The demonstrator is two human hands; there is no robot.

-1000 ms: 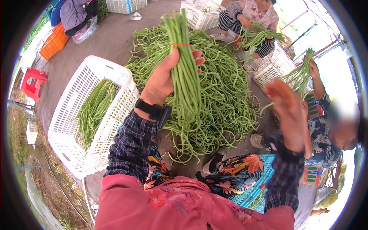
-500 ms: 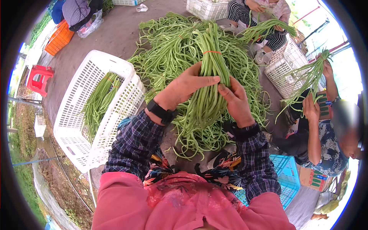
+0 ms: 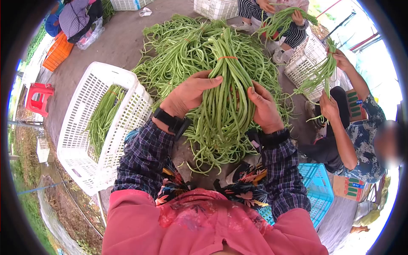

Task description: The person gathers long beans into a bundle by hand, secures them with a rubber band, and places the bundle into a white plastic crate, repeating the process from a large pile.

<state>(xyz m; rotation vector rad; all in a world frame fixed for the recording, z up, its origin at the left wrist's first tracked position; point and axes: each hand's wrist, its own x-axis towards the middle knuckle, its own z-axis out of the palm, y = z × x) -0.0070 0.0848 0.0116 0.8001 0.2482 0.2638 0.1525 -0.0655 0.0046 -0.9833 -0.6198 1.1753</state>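
Note:
Between my two hands is a bundle of long green beans (image 3: 227, 95), tied near its top with a red band (image 3: 227, 58). My left hand (image 3: 189, 91) grips the bundle's left side, thumb across the front. On the right side my right hand (image 3: 265, 106) closes round it, thumb at the front; its other fingers are partly hidden behind the beans. The lower strands fan out. Beneath and beyond the bundle lies a large loose pile of long green beans (image 3: 178, 55) on the ground.
To my left stands a white crate (image 3: 72, 140) with banded beans (image 3: 104, 119) inside. A blue crate (image 3: 318, 191) is by my right side. Co-workers sit at the right (image 3: 361, 140) and far right (image 3: 293, 38), holding beans. A red stool (image 3: 39, 98) and orange crate (image 3: 58, 52) are further left.
The bundle's lower strands have spread wider, and my hands have moved slightly apart along its sides. The co-worker at the right has shifted the beans in their hands. The view has turned slightly.

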